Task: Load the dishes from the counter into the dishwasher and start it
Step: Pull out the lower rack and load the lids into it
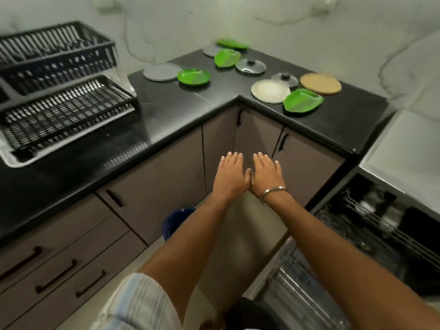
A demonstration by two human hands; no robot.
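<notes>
My left hand (229,173) and right hand (266,175) are stretched out in front of me, palms down, fingers straight and together, thumbs touching each other; neither grip holds anything, both lie flat and wide. A metal bangle (270,194) sits on my right wrist. The hands hang in front of the brown corner cabinet doors (250,136), below the inner corner of the black worktop (181,108). Taking that inner corner as the mark: just right of it lie a white plate (270,91) and, nearer the edge, a green tray (302,100); behind the white plate is a small glass lid (284,79) and beside that a tan round plate (320,83). Left of the corner and further back sit a green plate (193,76) touching a grey plate (162,71). Straight back from the corner, toward the marble wall (273,25), are a larger glass lid (250,65), a tilted green dish (226,57), another grey plate (211,50) and a flat green tray (232,44). Far left of the corner, a black two-tier dish rack (62,96) stands on the worktop on a pale drip tray. Down to the right of the corner the dishwasher (371,234) stands open with its wire racks pulled out; what lies in them is too blurred to tell. A dark blue bin (175,222) stands on the floor below the corner.
</notes>
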